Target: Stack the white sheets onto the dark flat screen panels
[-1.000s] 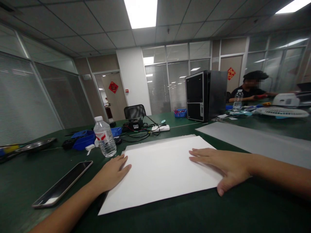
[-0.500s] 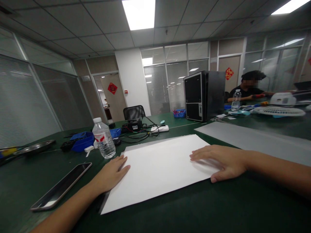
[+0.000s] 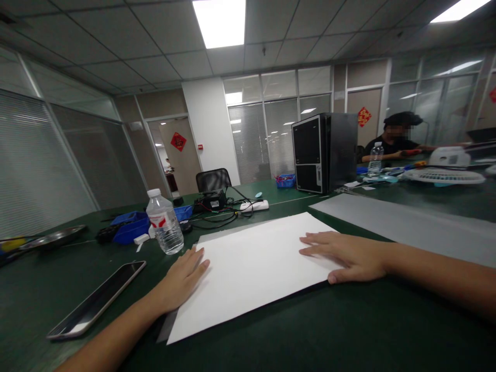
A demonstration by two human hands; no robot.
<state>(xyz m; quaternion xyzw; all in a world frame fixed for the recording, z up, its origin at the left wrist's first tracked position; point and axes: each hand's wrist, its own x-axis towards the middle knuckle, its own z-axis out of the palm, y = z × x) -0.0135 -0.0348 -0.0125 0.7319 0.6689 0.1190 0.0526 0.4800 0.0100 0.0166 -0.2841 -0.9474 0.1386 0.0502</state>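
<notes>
A large white sheet of paper (image 3: 251, 274) lies on the dark green table, over a greyish sheet (image 3: 167, 326) whose edge shows at the left and far sides. My left hand (image 3: 184, 279) rests flat on the paper's left edge, thumb apart from the fingers. On the right edge lies my right hand (image 3: 352, 256), its fingers spread over the paper and its thumb by the near edge. Neither hand grips anything. Just beyond my left hand stands a water bottle (image 3: 165, 222) with a white cap.
A phone (image 3: 98, 299) lies left of my left arm. Blue bins (image 3: 134, 230), black cables (image 3: 220, 219) and a white power strip (image 3: 253, 205) sit farther back. A computer tower (image 3: 325, 152) stands behind the paper, a grey sheet (image 3: 418, 227) to the right. A person (image 3: 395, 139) sits far right.
The paper has shifted slightly on the greyish sheet, showing more of it at the lower left. My right hand has moved a little left and lies flatter, fingers more spread.
</notes>
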